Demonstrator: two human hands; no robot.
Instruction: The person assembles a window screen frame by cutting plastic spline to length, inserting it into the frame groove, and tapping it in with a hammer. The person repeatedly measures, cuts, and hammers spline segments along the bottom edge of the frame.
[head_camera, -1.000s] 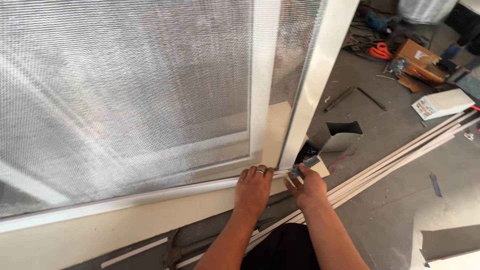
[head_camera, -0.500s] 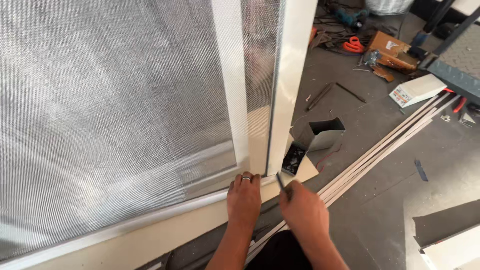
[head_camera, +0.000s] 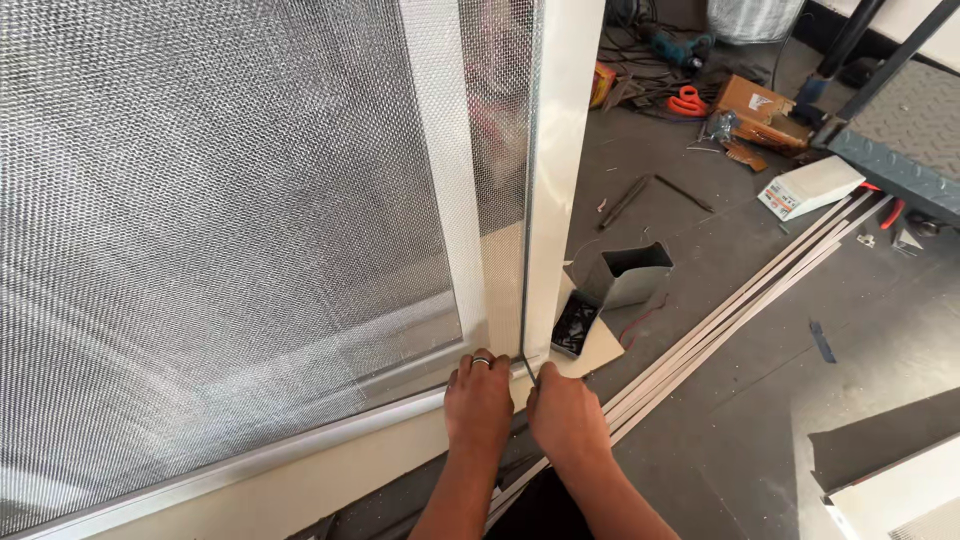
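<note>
A large cream metal frame (head_camera: 558, 150) holding silver wire mesh (head_camera: 200, 250) lies tilted in front of me. My left hand (head_camera: 480, 400), with a ring on one finger, rests palm down on the bottom rail (head_camera: 300, 445), fingertips at the frame's lower right corner. My right hand (head_camera: 565, 415) sits right beside it, curled into a fist at the same corner. A small dark tool (head_camera: 528, 369) pokes out from its fingers against the groove between mesh and upright. Most of that tool is hidden by the fist.
Just beyond the corner are a bent metal box (head_camera: 630, 275) and dark screws (head_camera: 575, 325) on card. Long pale strips (head_camera: 750, 290) run across the grey floor. Farther back lie a white box (head_camera: 810, 185), orange scissors (head_camera: 687, 100), a cardboard box (head_camera: 760, 100) and a steel tread platform (head_camera: 900, 130).
Both hands have closed in on the frame's corner. My right hand has rolled over, hiding the small tool that showed earlier. The view has shifted right and nearer.
</note>
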